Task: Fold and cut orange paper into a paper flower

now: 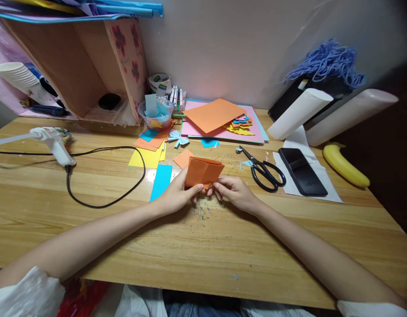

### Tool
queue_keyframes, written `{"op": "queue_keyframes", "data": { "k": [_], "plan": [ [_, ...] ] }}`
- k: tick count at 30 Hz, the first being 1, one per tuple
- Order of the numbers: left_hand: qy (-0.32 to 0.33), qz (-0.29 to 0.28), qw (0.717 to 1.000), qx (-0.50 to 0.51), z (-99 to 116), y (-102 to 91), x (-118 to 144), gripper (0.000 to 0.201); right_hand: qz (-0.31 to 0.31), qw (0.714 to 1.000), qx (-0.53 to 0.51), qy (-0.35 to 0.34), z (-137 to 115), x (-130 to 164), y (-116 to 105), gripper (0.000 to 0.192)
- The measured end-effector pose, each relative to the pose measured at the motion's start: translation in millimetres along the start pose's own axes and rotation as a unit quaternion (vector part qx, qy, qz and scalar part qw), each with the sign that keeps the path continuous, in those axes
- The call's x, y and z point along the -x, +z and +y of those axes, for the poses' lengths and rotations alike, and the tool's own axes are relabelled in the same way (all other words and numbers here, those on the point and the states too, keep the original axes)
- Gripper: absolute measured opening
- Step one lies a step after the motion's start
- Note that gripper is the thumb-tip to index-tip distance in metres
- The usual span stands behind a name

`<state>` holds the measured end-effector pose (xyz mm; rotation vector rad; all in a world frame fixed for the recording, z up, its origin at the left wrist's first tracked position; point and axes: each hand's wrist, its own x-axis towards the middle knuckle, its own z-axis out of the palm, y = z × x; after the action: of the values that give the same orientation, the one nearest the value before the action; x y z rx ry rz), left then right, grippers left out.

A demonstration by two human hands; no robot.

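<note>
A folded piece of orange paper (203,172), with several layers showing along its top edge, is held up over the middle of the table. My left hand (177,192) grips it at the left side and bottom, thumb across the lower front. My right hand (234,192) pinches its lower right corner between thumb and fingers. Some fingertips of both hands are hidden behind the paper. Just left of my left hand lies a blue paper strip (161,181). A small orange paper square (183,159) lies behind the folded piece. Black-handled scissors (263,171) rest to the right, blades partly open.
At the left stand a white glue gun (54,147) and its looping black cable (107,206). Paper sheets (216,115), a plastic cup of scraps (155,115) and a cardboard box (129,66) are at the back. A phone (302,171) and a banana (345,165) lie right.
</note>
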<state>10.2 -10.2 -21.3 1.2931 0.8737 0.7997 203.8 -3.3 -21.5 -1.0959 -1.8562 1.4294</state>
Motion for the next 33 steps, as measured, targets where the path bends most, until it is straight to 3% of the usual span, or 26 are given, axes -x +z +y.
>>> {"op": "queue_keyframes", "data": {
  "k": [6, 10, 14, 19, 23, 29, 33],
  "plan": [
    [0.002, 0.024, 0.999, -0.023, 1, -0.5, -1, 0.026, 0.006, 0.998, -0.063, 0.001, 11, -1, 0, 0.035],
    [0.022, 0.055, 0.996, -0.063, -2, -1.2, -1, 0.029, 0.130, 0.985, -0.104, -0.045, 13, -1, 1, 0.032],
    [0.033, 0.066, 0.989, -0.130, -3, -1.7, -1, 0.024, 0.242, 0.960, 0.020, -0.143, 6, 3, 2, 0.032],
    [0.060, 0.044, 0.978, -0.197, -4, -2.2, -1, 0.017, 0.209, 0.941, 0.172, -0.203, 3, 8, 7, 0.039],
    [0.066, 0.041, 0.970, -0.230, -5, -2.9, -1, 0.020, 0.196, 0.938, 0.178, -0.224, 4, 7, 9, 0.042],
    [0.066, 0.043, 0.963, -0.259, -1, -3.1, 1, 0.024, 0.193, 0.936, 0.177, -0.236, 4, 6, 7, 0.018],
    [0.071, 0.018, 0.971, -0.225, 2, -3.0, 4, 0.032, 0.184, 0.939, 0.179, -0.229, 3, 7, 5, 0.019]
  ]
}}
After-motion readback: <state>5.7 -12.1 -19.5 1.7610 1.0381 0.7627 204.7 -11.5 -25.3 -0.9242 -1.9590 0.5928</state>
